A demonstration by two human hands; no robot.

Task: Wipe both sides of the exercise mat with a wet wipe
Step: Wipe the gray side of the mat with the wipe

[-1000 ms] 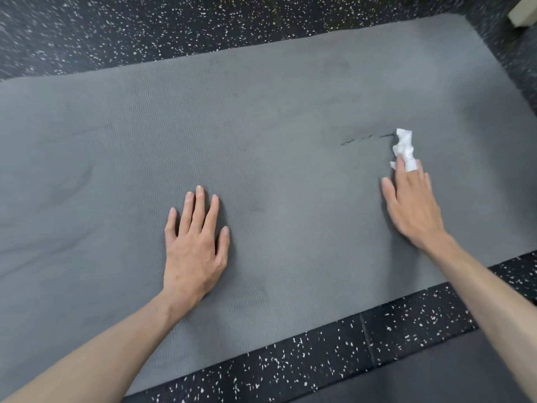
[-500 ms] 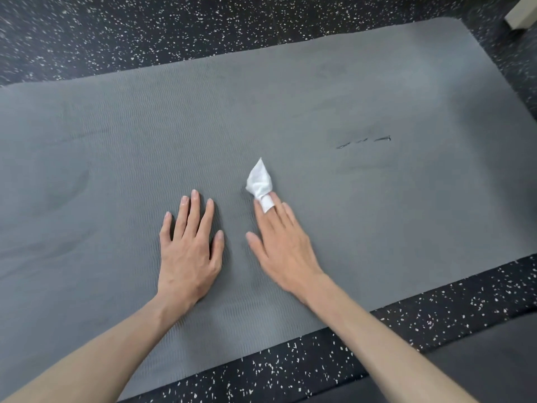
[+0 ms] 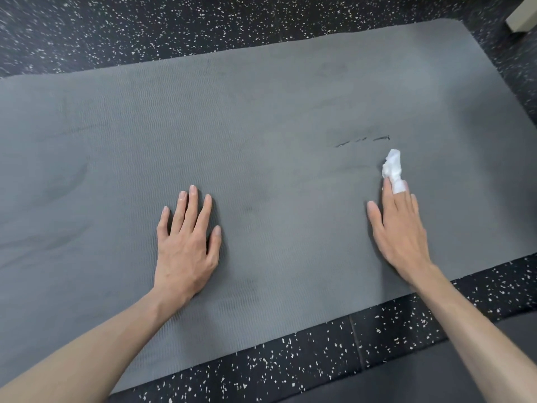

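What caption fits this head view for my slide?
Left hand braces the gray exercise mat while right hand presses a wet wipe.

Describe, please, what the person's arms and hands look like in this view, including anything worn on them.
Both forearms are bare as far as the frame shows: no sleeves, watch, bracelet or gloves. The left hand and the right hand show no rings, and the nails look short and unpainted. No markings are visible.

Left hand [image 3: 186,245] flat, right hand [image 3: 399,228] outstretched, fingers [image 3: 388,196] straight
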